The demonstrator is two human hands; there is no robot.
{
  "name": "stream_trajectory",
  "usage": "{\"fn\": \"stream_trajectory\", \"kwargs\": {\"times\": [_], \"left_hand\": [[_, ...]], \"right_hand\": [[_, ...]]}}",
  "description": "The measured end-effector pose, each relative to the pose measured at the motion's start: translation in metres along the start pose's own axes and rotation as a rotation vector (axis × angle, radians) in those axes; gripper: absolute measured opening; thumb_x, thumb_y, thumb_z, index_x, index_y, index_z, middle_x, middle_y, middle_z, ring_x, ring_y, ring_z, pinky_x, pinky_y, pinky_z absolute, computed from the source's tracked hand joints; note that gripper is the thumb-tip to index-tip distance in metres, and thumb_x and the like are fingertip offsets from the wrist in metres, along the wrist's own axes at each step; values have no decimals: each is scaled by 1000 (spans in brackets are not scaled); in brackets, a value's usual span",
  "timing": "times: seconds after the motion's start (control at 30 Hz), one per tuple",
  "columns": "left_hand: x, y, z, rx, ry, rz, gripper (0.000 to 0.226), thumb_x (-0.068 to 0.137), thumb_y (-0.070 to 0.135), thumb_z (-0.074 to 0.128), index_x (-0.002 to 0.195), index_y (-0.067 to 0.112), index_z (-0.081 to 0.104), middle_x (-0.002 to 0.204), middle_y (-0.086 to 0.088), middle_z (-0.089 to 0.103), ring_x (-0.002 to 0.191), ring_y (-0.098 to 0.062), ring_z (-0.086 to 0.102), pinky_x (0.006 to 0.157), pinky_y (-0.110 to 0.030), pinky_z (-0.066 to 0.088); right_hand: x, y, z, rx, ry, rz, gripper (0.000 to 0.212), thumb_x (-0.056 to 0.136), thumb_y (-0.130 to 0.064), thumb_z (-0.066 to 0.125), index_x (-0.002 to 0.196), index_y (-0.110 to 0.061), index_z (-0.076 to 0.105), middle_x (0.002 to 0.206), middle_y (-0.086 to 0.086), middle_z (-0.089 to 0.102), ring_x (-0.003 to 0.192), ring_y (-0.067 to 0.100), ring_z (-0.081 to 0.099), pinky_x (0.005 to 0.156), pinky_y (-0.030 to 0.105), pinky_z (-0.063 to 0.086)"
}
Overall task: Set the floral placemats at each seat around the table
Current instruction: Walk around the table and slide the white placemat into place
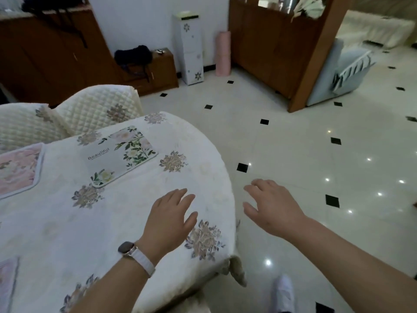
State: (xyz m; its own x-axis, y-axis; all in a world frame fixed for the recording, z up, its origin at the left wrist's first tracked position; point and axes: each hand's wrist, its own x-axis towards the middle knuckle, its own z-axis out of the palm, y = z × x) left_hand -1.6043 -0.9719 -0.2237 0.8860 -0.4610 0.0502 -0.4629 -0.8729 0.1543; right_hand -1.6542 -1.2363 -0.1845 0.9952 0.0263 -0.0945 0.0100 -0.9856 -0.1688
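A white floral placemat (121,155) with green leaves and the word "Beautiful" lies flat on the round table (140,199), near its far edge. A pink floral placemat (18,169) lies at the table's left side, partly cut off by the frame. The corner of another pinkish placemat (8,281) shows at the lower left. My left hand (169,216), with a watch on the wrist, hovers open over the table's right part. My right hand (270,206) is open past the table's edge, above the floor. Neither hand holds anything.
Two chairs with quilted cream covers (97,108) stand at the table's far left. Wooden cabinets (56,57) line the back wall, with a white floral box (189,46) and a pink roll (223,53) beside them. A wooden partition (282,46) stands on the tiled floor (304,154) at right.
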Motion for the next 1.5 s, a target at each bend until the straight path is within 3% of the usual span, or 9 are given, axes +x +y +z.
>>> {"fn": "stream_trajectory", "kwargs": {"times": [0.43,0.63,0.9,1.23,1.5], "left_hand": [[170,191,39,-23,17,-84,50,87,48,42,124,23,63,130,-3,62,120,-26,58,95,-45,46],[225,219,36,0,0,-94,54,87,52,36,128,25,60,136,0,58,124,-23,53,99,-43,44],[304,195,51,-135,27,-200,59,89,56,29,133,27,56,142,2,52,131,-20,45,104,-40,36],[486,98,94,-200,61,-209,52,89,50,40,126,22,63,132,-5,61,120,-26,56,96,-45,48],[585,2,66,-185,164,-276,48,89,49,42,119,21,67,127,-6,64,115,-28,59,91,-46,48]], "right_hand": [[70,245,-44,20,-4,-110,49,95,-43,43,138,-21,48,144,3,47,129,26,42,102,41,37],[105,298,-61,60,19,-116,49,94,-43,46,138,-22,49,147,0,45,129,26,43,100,40,38],[207,309,-65,24,-23,-187,48,97,-42,42,140,-24,45,141,0,47,127,23,43,100,39,38],[418,321,-78,-100,-79,-187,49,94,-44,43,138,-23,49,144,2,48,129,25,46,100,39,39],[565,269,-114,-155,43,-312,41,80,-41,52,110,-18,69,111,5,69,97,27,66,75,41,55]]}}
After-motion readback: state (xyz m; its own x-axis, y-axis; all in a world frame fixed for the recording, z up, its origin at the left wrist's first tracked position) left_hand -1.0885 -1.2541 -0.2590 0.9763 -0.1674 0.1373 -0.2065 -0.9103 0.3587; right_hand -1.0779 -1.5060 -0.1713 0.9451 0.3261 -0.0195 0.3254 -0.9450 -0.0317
